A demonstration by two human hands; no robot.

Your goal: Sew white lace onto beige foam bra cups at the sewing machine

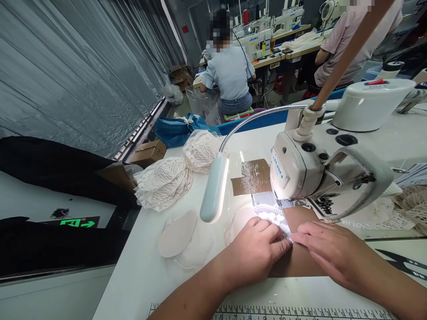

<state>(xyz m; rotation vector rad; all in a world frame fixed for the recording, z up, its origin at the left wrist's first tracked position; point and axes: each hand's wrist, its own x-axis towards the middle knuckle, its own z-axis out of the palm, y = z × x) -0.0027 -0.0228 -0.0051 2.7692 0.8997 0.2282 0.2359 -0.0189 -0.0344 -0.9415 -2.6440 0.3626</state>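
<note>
A piece of white lace fabric (pixel 271 214) with a pale pink pad-like part lies under the lamp at the sewing machine (pixel 296 164). My left hand (pixel 258 244) rests on its near edge, thumb and fingers closed on the fabric. Close beside it, my right hand (pixel 328 246) has its fingertips pinched at the fabric's right corner, almost touching my left thumb. The machine's needle area is mostly hidden behind its head. Left of my hands, a beige oval pad (pixel 177 234) lies on thin sheer fabric.
Stacked lace pieces (pixel 165 183) lie at the table's left edge. A bendable lamp (pixel 213 189) hangs over the work. Brown tape (pixel 251 184) covers part of the tabletop. A printed ruler (pixel 267 311) runs along the front. Two people sit at machines beyond.
</note>
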